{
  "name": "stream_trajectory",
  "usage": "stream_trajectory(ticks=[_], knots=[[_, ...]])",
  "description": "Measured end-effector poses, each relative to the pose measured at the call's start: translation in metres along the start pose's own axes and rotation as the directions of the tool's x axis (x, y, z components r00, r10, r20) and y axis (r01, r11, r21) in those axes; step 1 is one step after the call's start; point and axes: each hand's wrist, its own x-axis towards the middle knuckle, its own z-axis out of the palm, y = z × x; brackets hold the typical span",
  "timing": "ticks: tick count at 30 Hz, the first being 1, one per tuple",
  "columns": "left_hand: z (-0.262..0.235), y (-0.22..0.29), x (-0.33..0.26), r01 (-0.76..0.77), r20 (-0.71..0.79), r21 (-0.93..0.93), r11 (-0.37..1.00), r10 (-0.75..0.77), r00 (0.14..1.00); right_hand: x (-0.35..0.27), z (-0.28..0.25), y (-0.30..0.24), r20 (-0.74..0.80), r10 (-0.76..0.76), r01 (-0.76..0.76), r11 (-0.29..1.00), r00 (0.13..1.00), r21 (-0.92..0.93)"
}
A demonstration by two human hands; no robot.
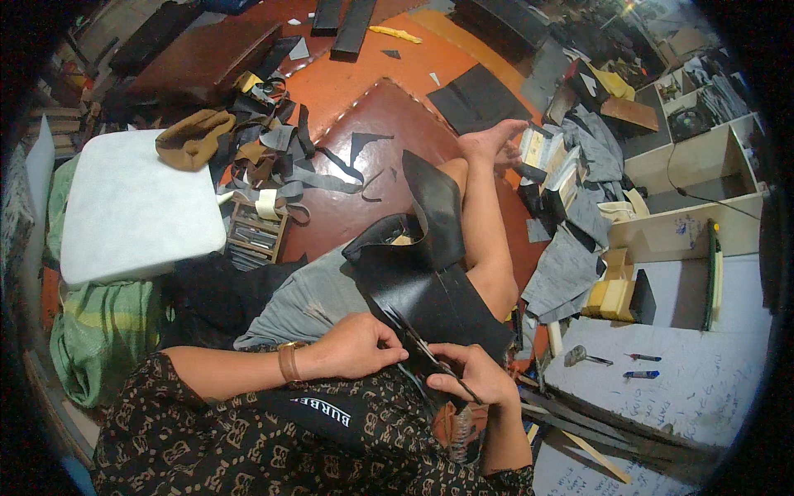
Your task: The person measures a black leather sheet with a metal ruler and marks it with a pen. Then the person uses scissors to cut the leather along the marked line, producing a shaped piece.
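The left hand (357, 345) pinches the black leather piece (422, 281) on the lap; the right hand (475, 374) grips scissors (426, 351) cutting into it.

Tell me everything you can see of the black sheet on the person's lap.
The black sheet looks like leather or a similar flexible material, smooth with a slight sheen. It lies over the person's lap and thigh, its far end curling up into a standing flap near the knee. The left hand pinches its near edge; the right hand holds a thin dark tool against it, apparently scissors. Its nearest edge is hidden by the hands.
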Motion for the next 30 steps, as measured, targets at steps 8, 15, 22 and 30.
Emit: stream_trajectory(ticks=[8, 15, 22, 30], knots=[[-0.002, 0.003, -0.001, 0.02, 0.018, 0.016, 1.0, -0.02, 1.0, 0.0, 0.002, -0.013, -0.016, 0.034, -0.035, 0.999, 0.999, -0.038], [-0.003, 0.004, -0.002, 0.005, 0.007, 0.01, 1.0, -0.005, 1.0, 0.001, 0.005, -0.016, -0.009, 0.068, -0.068, 0.998, 0.998, -0.005], [-0.002, 0.0, -0.002, -0.022, 0.007, 0.043, 0.999, 0.022, 1.0, 0.002, 0.01, -0.01, -0.043, 0.042, -0.042, 0.999, 0.998, 0.007], [-0.003, 0.004, -0.003, -0.023, 0.001, 0.018, 1.0, 0.023, 1.0, 0.002, 0.011, -0.018, -0.063, 0.044, -0.048, 0.997, 0.997, -0.057]])
